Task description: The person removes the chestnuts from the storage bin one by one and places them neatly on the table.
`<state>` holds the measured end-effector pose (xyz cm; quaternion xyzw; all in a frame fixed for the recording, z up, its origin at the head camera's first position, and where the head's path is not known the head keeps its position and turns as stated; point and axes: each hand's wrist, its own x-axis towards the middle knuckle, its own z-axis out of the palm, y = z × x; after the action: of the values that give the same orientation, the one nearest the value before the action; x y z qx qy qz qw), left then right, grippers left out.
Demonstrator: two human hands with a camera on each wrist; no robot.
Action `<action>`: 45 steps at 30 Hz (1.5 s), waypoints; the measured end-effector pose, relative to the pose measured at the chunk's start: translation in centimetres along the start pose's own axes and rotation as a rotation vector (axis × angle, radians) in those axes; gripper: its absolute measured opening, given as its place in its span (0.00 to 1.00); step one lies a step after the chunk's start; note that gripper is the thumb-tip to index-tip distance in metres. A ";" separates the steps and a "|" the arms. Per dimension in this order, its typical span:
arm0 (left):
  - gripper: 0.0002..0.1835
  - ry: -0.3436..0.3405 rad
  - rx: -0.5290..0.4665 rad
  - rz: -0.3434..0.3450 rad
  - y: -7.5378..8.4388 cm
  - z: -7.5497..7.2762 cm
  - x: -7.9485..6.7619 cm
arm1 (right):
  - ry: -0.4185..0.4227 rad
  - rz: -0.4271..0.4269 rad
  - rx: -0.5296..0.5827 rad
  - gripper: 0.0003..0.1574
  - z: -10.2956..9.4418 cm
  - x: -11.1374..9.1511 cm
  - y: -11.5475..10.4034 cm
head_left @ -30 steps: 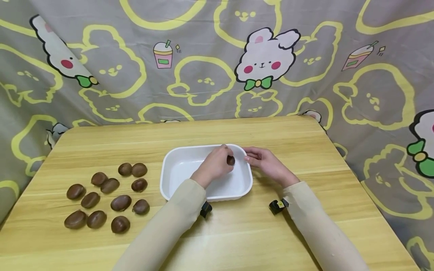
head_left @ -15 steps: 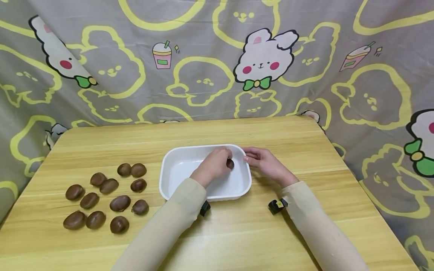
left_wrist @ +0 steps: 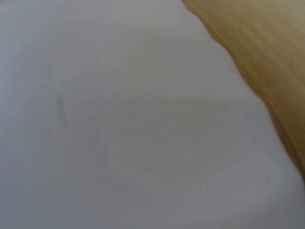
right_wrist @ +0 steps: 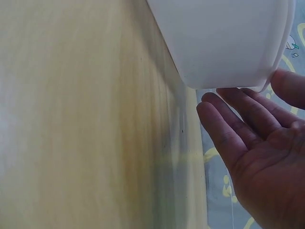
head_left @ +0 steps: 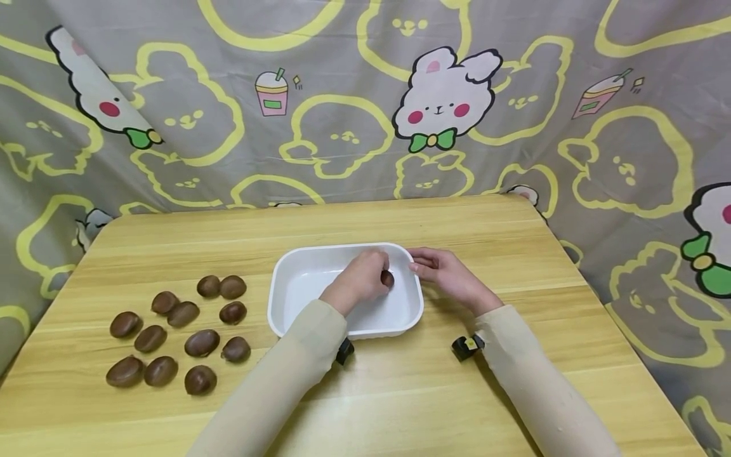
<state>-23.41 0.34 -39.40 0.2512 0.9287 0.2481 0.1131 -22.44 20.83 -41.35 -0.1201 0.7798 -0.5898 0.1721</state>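
In the head view a white rectangular tray (head_left: 308,251) with rounded corners sits mid-table. My left hand (head_left: 361,279) reaches inside it at the right end, gripping a brown chestnut (head_left: 388,279) low over the tray floor; the hand hides part of the nut. At the tray's right end, my right hand (head_left: 451,277) holds the rim, thumb over the edge and fingers along the outside. The right wrist view has the hand (right_wrist: 257,138) with fairly straight fingers against the white tray wall (right_wrist: 224,43). Only the blurred white tray (left_wrist: 143,119) and wood appear in the left wrist view.
Several chestnuts (head_left: 202,343) lie loose on the wooden table (head_left: 474,412), left of the tray. Behind and beside the table hangs a grey patterned cloth (head_left: 337,63). Black wrist devices (head_left: 467,347) are worn below both hands.
My left hand has lowered slightly inside the tray, with the chestnut still in its fingers. The right hand stays at the rim, and the loose chestnuts have not moved.
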 end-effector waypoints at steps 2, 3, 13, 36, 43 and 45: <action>0.08 -0.002 0.017 0.004 0.0 0.0 0.0 | 0.002 0.000 -0.002 0.29 0.0 0.0 0.0; 0.08 -0.003 0.025 0.009 0.0 -0.1 -0.1 | 0.003 0.001 -0.002 0.29 0.0 0.1 0.0; 0.05 -0.015 -0.014 -0.014 0.1 -0.8 -0.8 | 0.008 0.007 0.010 0.29 0.0 0.1 0.0; 0.14 0.169 -0.259 0.015 -1.5 -5.1 -6.5 | 0.013 0.007 -0.037 0.30 0.0 0.1 0.0; 0.17 0.209 -0.314 0.083 -2.6 -6.1 -8.8 | 0.017 0.014 -0.035 0.29 -0.1 0.1 0.1; 0.17 0.205 -0.330 0.107 -3.3 -6.3 -9.5 | 0.011 0.016 -0.035 0.29 -0.1 0.1 0.1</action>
<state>-18.80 -9.63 -34.89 0.2515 0.8674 0.4270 0.0445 -22.57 20.87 -41.41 -0.1137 0.7920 -0.5752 0.1702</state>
